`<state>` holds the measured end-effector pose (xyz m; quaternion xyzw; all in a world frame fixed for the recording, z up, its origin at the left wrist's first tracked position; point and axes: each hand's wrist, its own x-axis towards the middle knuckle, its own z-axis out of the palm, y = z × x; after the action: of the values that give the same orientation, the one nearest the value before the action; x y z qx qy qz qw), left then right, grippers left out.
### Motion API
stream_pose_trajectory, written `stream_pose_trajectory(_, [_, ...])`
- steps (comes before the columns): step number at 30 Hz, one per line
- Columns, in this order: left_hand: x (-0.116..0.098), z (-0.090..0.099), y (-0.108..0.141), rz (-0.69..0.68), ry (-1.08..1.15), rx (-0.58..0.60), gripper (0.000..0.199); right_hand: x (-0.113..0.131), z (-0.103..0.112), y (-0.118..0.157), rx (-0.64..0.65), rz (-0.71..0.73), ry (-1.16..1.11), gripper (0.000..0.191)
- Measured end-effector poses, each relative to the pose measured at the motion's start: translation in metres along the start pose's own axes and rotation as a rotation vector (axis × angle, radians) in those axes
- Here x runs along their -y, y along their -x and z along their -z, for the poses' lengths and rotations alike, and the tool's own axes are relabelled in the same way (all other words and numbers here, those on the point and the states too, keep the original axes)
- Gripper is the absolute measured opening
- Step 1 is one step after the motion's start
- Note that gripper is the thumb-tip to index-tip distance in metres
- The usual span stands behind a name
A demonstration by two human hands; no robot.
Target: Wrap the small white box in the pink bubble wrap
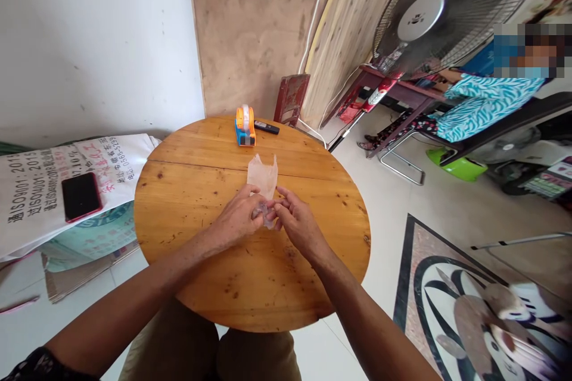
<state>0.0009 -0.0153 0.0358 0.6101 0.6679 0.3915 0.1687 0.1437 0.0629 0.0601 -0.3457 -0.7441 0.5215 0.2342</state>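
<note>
Translucent, pale-pink plastic bag [262, 175] lies near the middle of the frame, its ragged upper edge pointing up the picture, its lower end reaching down to the fingertips. Just below it, a crumpled piece of clear plastic [263, 211] sits between the two hands; whether it is part of the bag or separate cannot be told.

The left hand [239, 214] comes in from the lower left, thumb and fingers closed in a narrow pinch on the left side of the clear plastic, with the bag just above its fingertips. The right hand [298, 217] comes in from the lower right, its fingers curled and close together at the right side of the clear plastic; whether they grip it or only touch it cannot be told. The bag lies above and to the left of this hand.

Beneath both hands is the round wooden table [201, 161]. Near its top edge, an orange and blue tape dispenser [245, 126] stands just beside a slim black object [267, 127]. At the left of the frame, a red-edged phone [82, 196] rests on a white printed sack [123, 161]. A large fan [420, 16] fills the upper right, near a person in patterned turquoise clothing [487, 104].
</note>
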Motion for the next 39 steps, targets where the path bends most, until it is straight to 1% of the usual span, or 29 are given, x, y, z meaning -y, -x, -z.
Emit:
stream_pose_trajectory(2, [0.003,0.001,0.0,-0.043,0.082,-0.006,0.024,0.001,0.001,0.005,0.027,0.055,0.095,0.055])
stream_pose_trajectory(3, [0.004,0.002,0.0,-0.041,0.129,-0.007,0.026,0.001,0.001,0.007,0.04,0.091,0.159,0.055])
stream_pose_trajectory(4, [0.005,0.003,0.0,-0.013,0.181,-0.014,0.029,0.002,0.001,0.01,0.052,0.128,0.225,0.056])
stream_pose_trajectory(6, [0.005,0.004,0.0,0.093,0.272,-0.042,0.034,0.005,0.001,0.014,0.073,0.185,0.343,0.059])
stream_pose_trajectory(8, [0.002,0.006,-0.001,0.193,0.302,-0.072,0.025,0.009,0.001,0.015,0.082,0.213,0.416,0.062])
stream_pose_trajectory(9, [0.0,0.007,-0.003,0.221,0.285,-0.082,0.021,0.011,0.002,0.015,0.084,0.216,0.429,0.063])
stream_pose_trajectory(12, [-0.004,0.009,-0.008,0.224,0.182,-0.062,0.022,0.014,0.006,0.012,0.117,0.181,0.37,0.066])
stream_pose_trajectory(14, [-0.003,0.01,-0.009,0.187,0.142,-0.014,0.017,0.014,0.01,0.009,0.156,0.147,0.281,0.068])
stream_pose_trajectory(16, [0.0,0.009,-0.009,0.154,0.124,0.006,0.01,0.013,0.016,0.003,0.179,0.138,0.208,0.065])
stream_pose_trajectory(18, [0.003,0.007,-0.007,0.143,0.108,-0.001,0.008,0.012,0.026,-0.004,0.139,0.153,0.18,0.056])
stream_pose_trajectory(20, [0.004,0.006,-0.004,0.15,0.102,-0.006,0.008,0.011,0.039,-0.016,0.043,0.188,0.216,0.044])
stream_pose_trajectory(22, [0.004,0.006,-0.001,0.143,0.095,-0.004,0.007,0.012,0.051,-0.032,-0.045,0.265,0.326,0.035])
stream_pose_trajectory(24, [0.003,0.005,0.002,0.11,0.076,-0.028,0.006,0.016,0.061,-0.051,-0.06,0.384,0.45,0.032])
stream_pose_trajectory(27, [0.003,0.002,0.005,0.053,0.039,-0.095,0.008,0.027,0.062,-0.084,0.014,0.58,0.562,0.026])
stream_pose_trajectory(29, [0.003,0.0,0.007,0.032,0.019,-0.124,0.009,0.036,0.057,-0.103,0.081,0.658,0.642,0.021])
stream_pose_trajectory(32, [0.005,-0.002,0.009,0.014,-0.015,-0.14,0.009,0.049,0.049,-0.125,0.228,0.656,0.753,0.016])
stream_pose_trajectory(34, [0.006,-0.002,0.009,0.007,-0.025,-0.137,0.012,0.055,0.051,-0.133,0.339,0.641,0.78,0.019])
stream_pose_trajectory(37, [0.007,-0.001,0.009,0.001,0.005,-0.095,0.015,0.057,0.062,-0.14,0.51,0.648,0.788,0.035])
stream_pose_trajectory(39, [0.006,0.0,0.007,-0.002,0.035,-0.058,0.016,0.054,0.068,-0.143,0.569,0.645,0.826,0.044])
